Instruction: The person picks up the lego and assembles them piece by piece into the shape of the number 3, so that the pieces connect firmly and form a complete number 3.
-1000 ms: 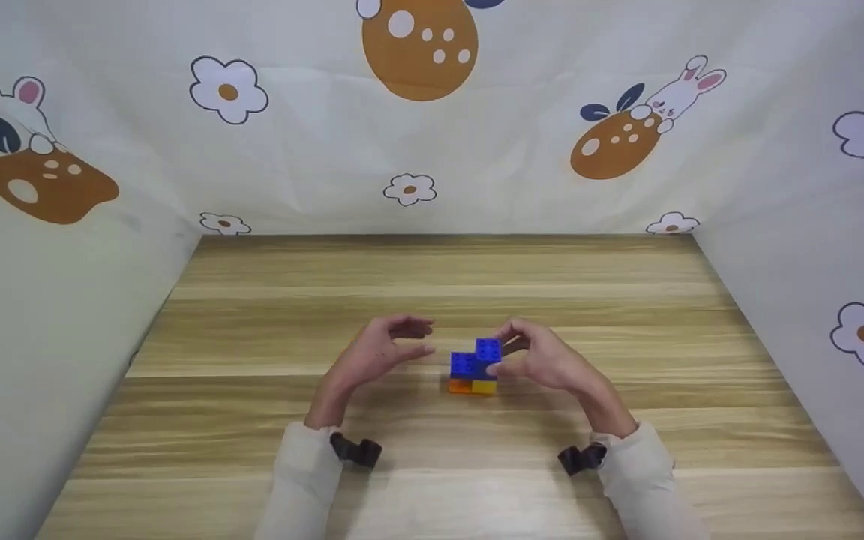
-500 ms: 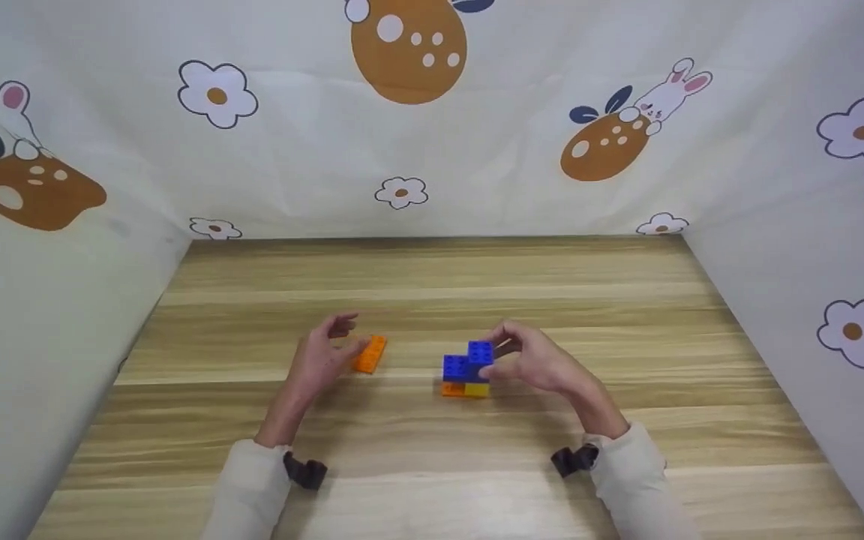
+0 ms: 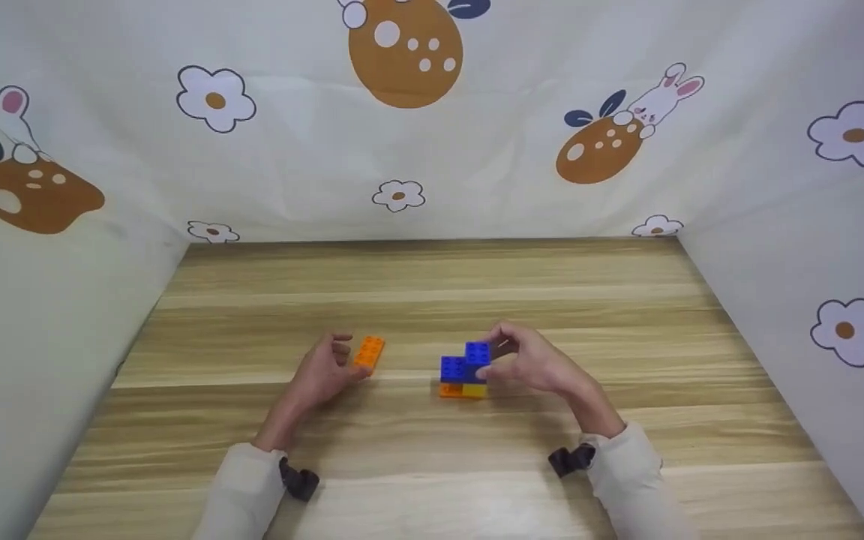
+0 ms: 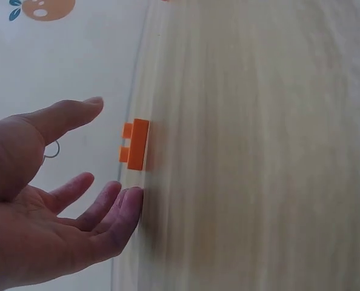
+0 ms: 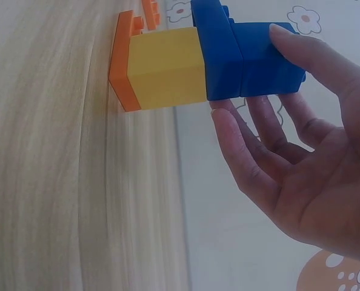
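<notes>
My left hand point(image 3: 319, 373) is at a flat orange toy brick point(image 3: 370, 351) lying studs up on the table. In the left wrist view the thumb and fingers are spread to either side of this orange brick point(image 4: 138, 144), with a gap left around it. To the right stands a small brick stack: an orange plate point(image 5: 120, 68) at the bottom, a yellow block point(image 5: 166, 68) on it, a long blue brick point(image 5: 222, 63) above, and a square blue brick point(image 5: 262, 57) on top. My right hand point(image 3: 541, 361) holds that top brick between thumb and fingers.
The wood-patterned table point(image 3: 432, 472) bears the bricks. Patterned cloth point(image 3: 312, 157) hangs along its back and both sides. A black wrist camera point(image 3: 301, 480) sits at the left cuff, another camera point(image 3: 571, 459) at the right.
The left hand has moved left, away from the stack, and lowered beside the loose orange brick, which its hand hid before. The right hand stays at the stack. The view has shifted slightly.
</notes>
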A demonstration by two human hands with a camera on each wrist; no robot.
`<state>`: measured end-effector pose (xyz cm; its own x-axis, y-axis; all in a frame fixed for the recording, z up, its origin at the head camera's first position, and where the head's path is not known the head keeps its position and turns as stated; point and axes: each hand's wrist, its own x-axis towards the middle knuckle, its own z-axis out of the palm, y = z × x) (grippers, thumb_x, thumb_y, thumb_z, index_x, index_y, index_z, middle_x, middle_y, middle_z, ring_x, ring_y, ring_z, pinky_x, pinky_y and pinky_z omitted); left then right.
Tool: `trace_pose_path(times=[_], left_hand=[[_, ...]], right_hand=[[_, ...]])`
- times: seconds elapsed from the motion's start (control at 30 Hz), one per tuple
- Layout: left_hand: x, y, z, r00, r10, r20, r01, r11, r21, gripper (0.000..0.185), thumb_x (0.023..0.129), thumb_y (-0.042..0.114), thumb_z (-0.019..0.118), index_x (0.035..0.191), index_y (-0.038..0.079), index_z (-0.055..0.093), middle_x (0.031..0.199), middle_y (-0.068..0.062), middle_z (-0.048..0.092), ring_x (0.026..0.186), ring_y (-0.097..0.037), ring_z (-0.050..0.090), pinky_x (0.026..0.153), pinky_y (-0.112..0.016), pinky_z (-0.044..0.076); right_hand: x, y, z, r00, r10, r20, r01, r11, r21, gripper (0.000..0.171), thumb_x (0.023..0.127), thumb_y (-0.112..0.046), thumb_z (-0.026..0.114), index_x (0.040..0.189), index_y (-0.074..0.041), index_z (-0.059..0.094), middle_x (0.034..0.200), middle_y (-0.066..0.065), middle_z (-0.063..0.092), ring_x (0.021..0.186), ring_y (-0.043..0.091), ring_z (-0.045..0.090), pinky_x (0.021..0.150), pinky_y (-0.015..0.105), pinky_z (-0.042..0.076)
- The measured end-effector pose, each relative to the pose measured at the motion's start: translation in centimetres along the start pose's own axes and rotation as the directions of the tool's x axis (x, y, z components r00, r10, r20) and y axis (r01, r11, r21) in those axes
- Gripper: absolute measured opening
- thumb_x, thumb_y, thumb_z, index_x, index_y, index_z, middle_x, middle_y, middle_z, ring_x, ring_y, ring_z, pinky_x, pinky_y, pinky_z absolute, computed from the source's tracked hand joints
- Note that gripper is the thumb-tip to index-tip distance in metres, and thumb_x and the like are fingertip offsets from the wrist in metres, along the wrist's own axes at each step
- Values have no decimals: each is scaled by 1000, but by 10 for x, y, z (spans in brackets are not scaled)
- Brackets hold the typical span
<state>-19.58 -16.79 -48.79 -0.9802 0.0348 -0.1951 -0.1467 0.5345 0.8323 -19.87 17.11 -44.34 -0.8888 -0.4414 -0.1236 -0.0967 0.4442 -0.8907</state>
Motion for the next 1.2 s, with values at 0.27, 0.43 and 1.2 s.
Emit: trace_pose_path(times=[0.27,0.43,1.2], left_hand=[[9,1,10,999,-34,15,33,996,83,77,80,19,84,141,-5,42,135,-27,54,118,-33,55,104,-48,46],[12,3,15,999,-37,-27,41,986,160,66,80,19,84,132,-7,51,123,-24,59,104,-28,56,92,-40,48],[-1,34,17,999,-34,-40,36,998,59,43,88,10,71,128,-4,63,121,-20,66,99,-23,62,88,-34,56]], right_hand=[[0,2,1,1000,5,-11,-5,1000,-8,41,83,-15,82,117,-6,62,116,14,69,108,26,65,96,39,54],[0,1,0,1000,-5,-20,5,1000,-14,41,83,-16,83,117,-7,63,117,14,69,109,26,65,94,39,55],[2,4,2,999,-20,-42,20,1000,-6,41,84,-19,82,120,-10,64,119,11,70,113,27,64,96,41,54]])
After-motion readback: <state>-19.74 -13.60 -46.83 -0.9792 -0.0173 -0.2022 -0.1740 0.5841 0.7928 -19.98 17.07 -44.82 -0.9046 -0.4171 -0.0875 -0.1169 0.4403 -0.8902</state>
